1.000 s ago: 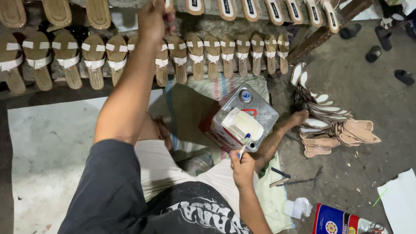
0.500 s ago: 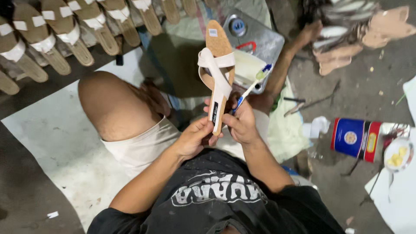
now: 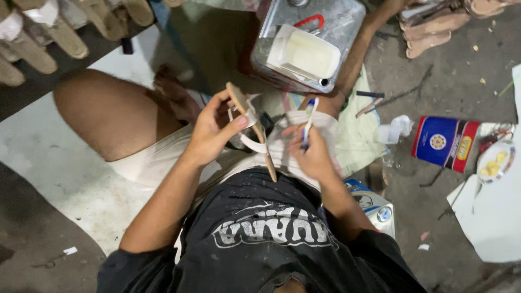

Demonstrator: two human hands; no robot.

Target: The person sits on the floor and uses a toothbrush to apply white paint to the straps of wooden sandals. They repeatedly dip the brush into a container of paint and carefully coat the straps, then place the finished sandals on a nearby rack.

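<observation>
— Sandal (image 3: 254,127): where is it, and who has it?
— You have it over your lap, edge-on and tilted, your left hand (image 3: 213,130) clasped around its tan sole and white straps.

— And around you, biggest first?
— A square metal can (image 3: 347,21) stands on the floor beyond your knees, a white tray of pale paste (image 3: 304,54) on top. Finished-looking sandals (image 3: 59,32) line the rack at upper left; loose soles (image 3: 434,27) lie upper right.

— Your right hand (image 3: 312,154)?
— Closed on a small brush (image 3: 308,122), held just beside the strap.

— How far along?
— Mid-job, by the look: brush up, sandal in hand, soles waiting.
</observation>
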